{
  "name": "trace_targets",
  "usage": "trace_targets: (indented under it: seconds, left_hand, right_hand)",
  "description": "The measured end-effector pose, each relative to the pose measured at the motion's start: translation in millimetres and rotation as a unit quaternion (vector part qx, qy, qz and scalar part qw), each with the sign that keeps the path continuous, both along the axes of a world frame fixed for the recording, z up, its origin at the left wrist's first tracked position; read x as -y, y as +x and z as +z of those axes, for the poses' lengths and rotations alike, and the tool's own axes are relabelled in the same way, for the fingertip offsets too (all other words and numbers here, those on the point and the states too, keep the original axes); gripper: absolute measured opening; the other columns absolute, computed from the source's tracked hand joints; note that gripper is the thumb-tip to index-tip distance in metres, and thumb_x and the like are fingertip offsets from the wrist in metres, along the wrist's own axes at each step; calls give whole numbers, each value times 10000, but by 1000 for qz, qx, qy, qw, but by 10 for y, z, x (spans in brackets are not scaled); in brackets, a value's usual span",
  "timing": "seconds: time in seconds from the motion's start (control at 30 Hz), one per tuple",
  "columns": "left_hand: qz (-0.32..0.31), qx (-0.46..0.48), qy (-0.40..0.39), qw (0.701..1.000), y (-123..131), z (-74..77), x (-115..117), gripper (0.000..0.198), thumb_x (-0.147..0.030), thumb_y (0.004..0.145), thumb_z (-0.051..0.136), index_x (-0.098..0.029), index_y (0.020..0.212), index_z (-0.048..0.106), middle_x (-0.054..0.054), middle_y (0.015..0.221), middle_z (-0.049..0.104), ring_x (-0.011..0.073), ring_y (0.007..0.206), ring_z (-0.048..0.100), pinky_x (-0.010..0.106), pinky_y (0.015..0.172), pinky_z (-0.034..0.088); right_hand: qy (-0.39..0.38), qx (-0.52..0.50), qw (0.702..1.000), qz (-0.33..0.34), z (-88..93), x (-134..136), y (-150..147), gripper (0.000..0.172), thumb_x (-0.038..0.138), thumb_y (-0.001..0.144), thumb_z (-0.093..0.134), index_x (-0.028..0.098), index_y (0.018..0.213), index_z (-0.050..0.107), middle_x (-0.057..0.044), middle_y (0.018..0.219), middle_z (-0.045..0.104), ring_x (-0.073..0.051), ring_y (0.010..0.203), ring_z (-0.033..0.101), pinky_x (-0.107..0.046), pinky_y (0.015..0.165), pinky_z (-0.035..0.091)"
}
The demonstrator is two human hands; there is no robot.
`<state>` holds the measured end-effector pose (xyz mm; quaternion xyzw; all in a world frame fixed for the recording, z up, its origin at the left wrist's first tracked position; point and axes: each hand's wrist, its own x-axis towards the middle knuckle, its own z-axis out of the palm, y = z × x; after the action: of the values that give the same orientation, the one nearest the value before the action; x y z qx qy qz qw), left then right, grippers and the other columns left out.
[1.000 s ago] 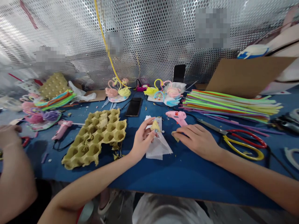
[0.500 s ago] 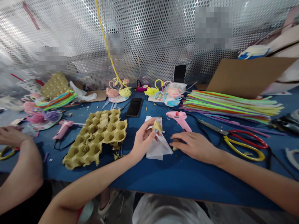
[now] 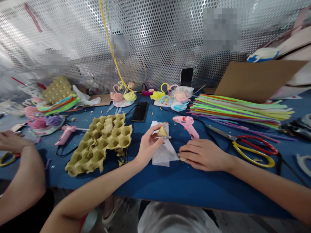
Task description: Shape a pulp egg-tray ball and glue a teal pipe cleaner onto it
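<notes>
**Head view: left hand [image 3: 149, 145] pinches one yellow pulp scrap [image 3: 162, 132]**

From the left: one pink glue gun [image 3: 65, 134], then one torn egg tray [image 3: 98, 144] on the blue worktop [image 3: 194, 191]. The left hand's grip is clenched on the ragged scrap, held just above one white tissue sheet [image 3: 163, 153]. Beyond it stands a second pink glue gun [image 3: 186, 126]. The right hand [image 3: 204, 155] lies loose, released, its fingers beside the tissue. Next comes one pair of scissors [image 3: 255, 150] with red and yellow handles.

Nothing here can be read: no word, brand or number is legible. Three pixelated patches [image 3: 221, 29] blot the perforated metal sheet [image 3: 155, 38] behind the table [image 3: 206, 191], and the blue-and-white object [image 3: 262, 55] shows no clear lettering.
</notes>
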<state>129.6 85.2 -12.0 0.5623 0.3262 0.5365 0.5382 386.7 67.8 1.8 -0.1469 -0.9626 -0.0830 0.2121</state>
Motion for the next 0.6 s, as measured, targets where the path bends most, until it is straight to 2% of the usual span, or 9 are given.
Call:
trace_targets:
  seconds: [0.17,0.3,0.4,0.53,0.6]
  left_hand:
    - [-17,-18,5,1000,-10,-5,-1,378,-289,844,775,-205,1200,680,97,1235,672,169,940,672,250,752,579]
    - [-46,-67,11,997,-6,20,36,387,-315,843,777,-193,1199,686,117,1231,692,217,1018,686,318,871,584]
    - [-51,-101,27,993,-3,28,57,391,-331,859,759,-194,1218,683,127,1247,694,240,1068,684,349,928,572]
    - [-57,-92,34,994,-6,36,55,403,-327,879,736,-198,1253,657,129,1284,679,238,1085,683,345,928,569]
    - [-59,-92,39,993,-6,45,52,402,-327,887,724,-194,1259,650,137,1303,668,242,1100,676,345,927,565]
  right_hand:
    - [55,-61,995,-64,9,31,-6,215,270,1016,530,180,1136,684,-69,1018,733,-177,880,649,-311,795,519]
    - [28,-71,992,-99,-14,23,6,225,181,996,534,185,1169,678,-76,1012,705,-180,915,655,-295,767,528]
    - [-12,-52,995,-89,-23,3,3,221,234,999,535,188,1165,674,-83,1046,707,-188,906,661,-317,771,537]
    - [-59,-21,997,-55,-24,4,-6,322,395,994,547,170,1199,652,-107,1080,707,-209,907,676,-338,745,551]
    - [-64,3,997,-43,-31,17,-16,273,351,999,539,179,1173,660,-100,1092,710,-193,906,686,-306,711,550]
